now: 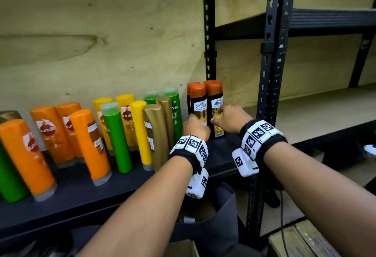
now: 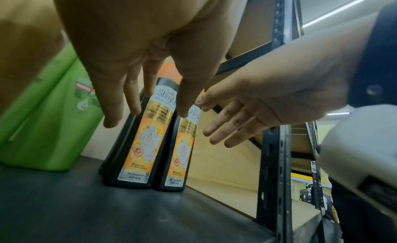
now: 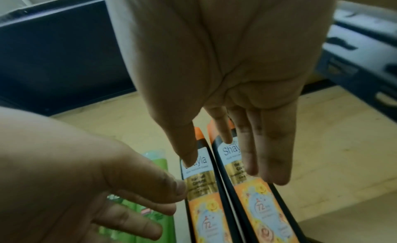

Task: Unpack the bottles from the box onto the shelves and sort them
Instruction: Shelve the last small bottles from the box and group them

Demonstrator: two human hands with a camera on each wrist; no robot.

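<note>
Several black Safi Shayla bottles with orange caps stand upright at the right end of the dark shelf [image 1: 81, 191]. The front pair are a left bottle [image 1: 198, 104] [image 2: 139, 144] [image 3: 204, 204] and a right bottle [image 1: 216, 102] [image 2: 182, 158] [image 3: 257, 204], side by side with labels facing me. My left hand [image 1: 195, 122] [image 2: 139, 102] [image 3: 139, 204] is at the left bottle with straight, spread fingers, its thumb against the label's edge. My right hand [image 1: 230, 118] [image 2: 225, 124] [image 3: 236, 158] hovers at the right bottle's front, fingers straight. Neither hand grips anything.
Left of the black bottles stand gold [image 1: 156, 132], green [image 1: 117, 136], yellow [image 1: 140, 132] and orange [image 1: 89, 145] Sunsilk bottles in loose rows. A black upright post [image 1: 264, 94] is just right of my hands. A dark bag [image 1: 213, 226] sits under the shelf, a cardboard box [image 1: 295, 242] lower right.
</note>
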